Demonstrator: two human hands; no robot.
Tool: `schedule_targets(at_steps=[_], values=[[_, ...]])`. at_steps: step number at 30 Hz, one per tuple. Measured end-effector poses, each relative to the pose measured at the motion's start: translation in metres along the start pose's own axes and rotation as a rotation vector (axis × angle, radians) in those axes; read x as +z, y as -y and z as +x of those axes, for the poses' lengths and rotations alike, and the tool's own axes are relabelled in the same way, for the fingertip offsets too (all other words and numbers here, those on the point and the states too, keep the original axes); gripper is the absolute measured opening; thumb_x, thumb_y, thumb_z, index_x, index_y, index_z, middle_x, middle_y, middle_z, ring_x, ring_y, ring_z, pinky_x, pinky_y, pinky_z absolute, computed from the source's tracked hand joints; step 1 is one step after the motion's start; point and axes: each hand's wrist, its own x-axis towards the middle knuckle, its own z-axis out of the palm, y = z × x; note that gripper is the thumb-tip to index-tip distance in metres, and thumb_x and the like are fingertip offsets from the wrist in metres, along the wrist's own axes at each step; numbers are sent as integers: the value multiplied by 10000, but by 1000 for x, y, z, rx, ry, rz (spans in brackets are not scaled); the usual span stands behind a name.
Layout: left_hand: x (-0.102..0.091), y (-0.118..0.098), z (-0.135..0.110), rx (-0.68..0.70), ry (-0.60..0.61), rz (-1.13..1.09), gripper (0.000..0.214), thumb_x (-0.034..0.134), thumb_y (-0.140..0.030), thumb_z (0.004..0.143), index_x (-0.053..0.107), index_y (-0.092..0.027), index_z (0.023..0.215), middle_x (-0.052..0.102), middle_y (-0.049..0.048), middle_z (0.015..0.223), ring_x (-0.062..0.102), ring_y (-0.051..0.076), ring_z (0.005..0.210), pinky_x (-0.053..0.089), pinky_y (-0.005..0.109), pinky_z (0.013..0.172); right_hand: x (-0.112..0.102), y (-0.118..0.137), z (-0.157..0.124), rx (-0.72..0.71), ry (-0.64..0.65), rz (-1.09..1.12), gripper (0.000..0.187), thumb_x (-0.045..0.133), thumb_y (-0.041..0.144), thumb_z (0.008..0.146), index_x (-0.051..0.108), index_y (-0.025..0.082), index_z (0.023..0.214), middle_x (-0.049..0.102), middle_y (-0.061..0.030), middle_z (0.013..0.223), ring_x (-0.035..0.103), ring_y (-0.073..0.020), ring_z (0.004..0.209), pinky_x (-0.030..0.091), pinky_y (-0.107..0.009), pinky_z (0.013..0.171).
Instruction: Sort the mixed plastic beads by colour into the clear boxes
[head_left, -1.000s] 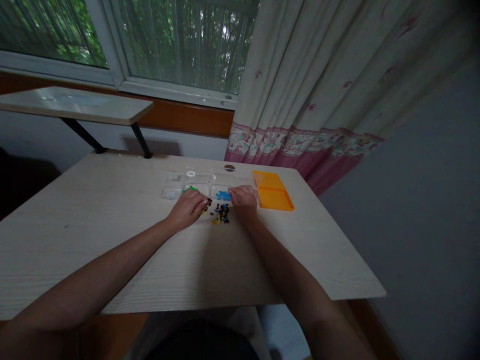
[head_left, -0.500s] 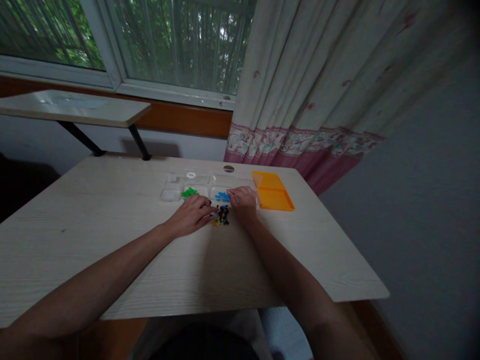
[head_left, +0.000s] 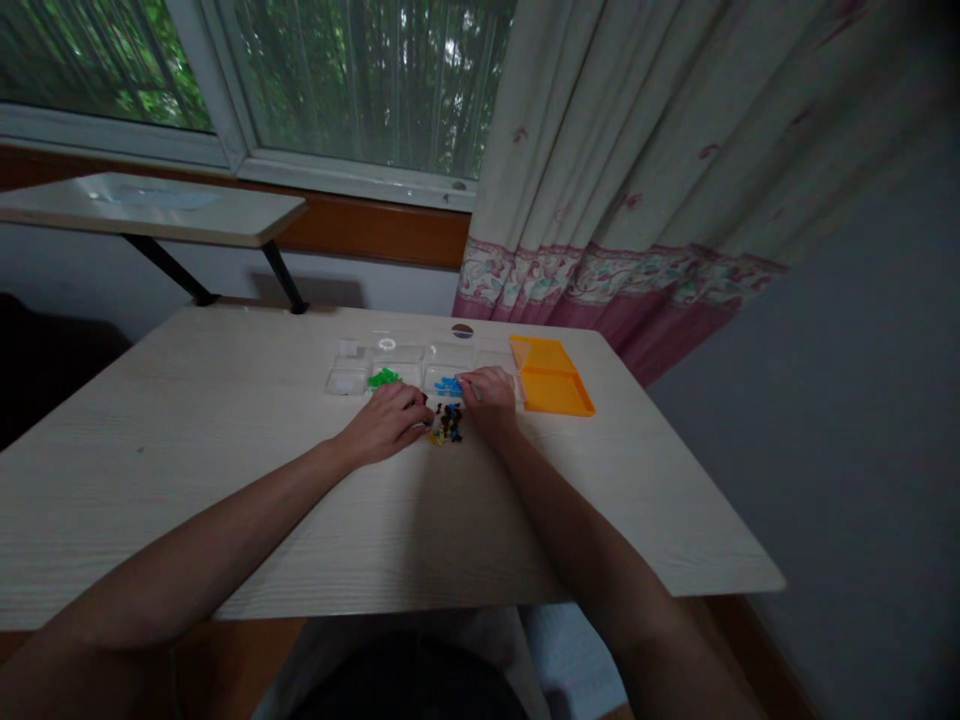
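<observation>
A small heap of dark, blue and yellow beads (head_left: 446, 424) lies on the pale wooden table (head_left: 225, 450). My left hand (head_left: 390, 420) rests just left of the heap, fingers curled and pinched at its edge. My right hand (head_left: 489, 400) sits to the right of the heap, fingers bent, its fingertips at the clear compartment box (head_left: 405, 370). That box holds green beads (head_left: 383, 378) in one cell and blue beads (head_left: 448, 386) in another. What either hand pinches is too small to make out.
An orange lid (head_left: 551, 388) lies to the right of the clear box. A small dark round object (head_left: 462, 331) sits near the table's far edge. A second tabletop (head_left: 150, 205) stands at the back left under the window. A curtain (head_left: 637, 180) hangs behind.
My left hand has slid right, off the green beads and up to the heap's left side. My right hand has stayed at the box's blue cell. The view has shifted slightly.
</observation>
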Motion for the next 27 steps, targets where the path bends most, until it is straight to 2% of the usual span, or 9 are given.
schedule_targets(at_steps=[4,10,15,20,27], values=[[-2,-2,0,-8,-10,-3,231,492,-246,936,676,-255,1076,598,83,1056,486,255,1030,377,418,882,1,0,-1,-18,-31,35,182,581,287,945,753,230,940,726,-46,926,585,-193,945,358,-360,886],[0,-1,-1,-21,-14,18,259,467,-182,920,668,-242,1071,598,86,1064,487,255,1029,374,420,888,0,1,-1,-14,-38,62,169,589,279,937,751,236,918,733,-31,910,582,-193,928,360,-347,879],[5,2,-1,-25,-27,36,250,465,-291,968,641,-238,1138,600,89,1087,492,259,1047,366,423,898,-2,2,0,-9,-27,75,170,590,277,937,752,229,928,733,-34,911,586,-192,925,359,-347,886],[8,5,-1,-47,-19,72,228,571,-402,925,648,-236,1061,598,79,1077,491,265,1032,359,418,878,-2,2,1,-5,-7,72,166,596,274,934,754,224,925,732,-35,918,578,-192,923,357,-345,872],[9,4,1,-90,-27,89,229,640,-427,885,650,-232,1005,598,65,1052,494,258,1022,355,409,870,0,2,1,-15,-23,61,161,605,283,933,752,224,911,736,-33,910,589,-191,918,364,-339,876]])
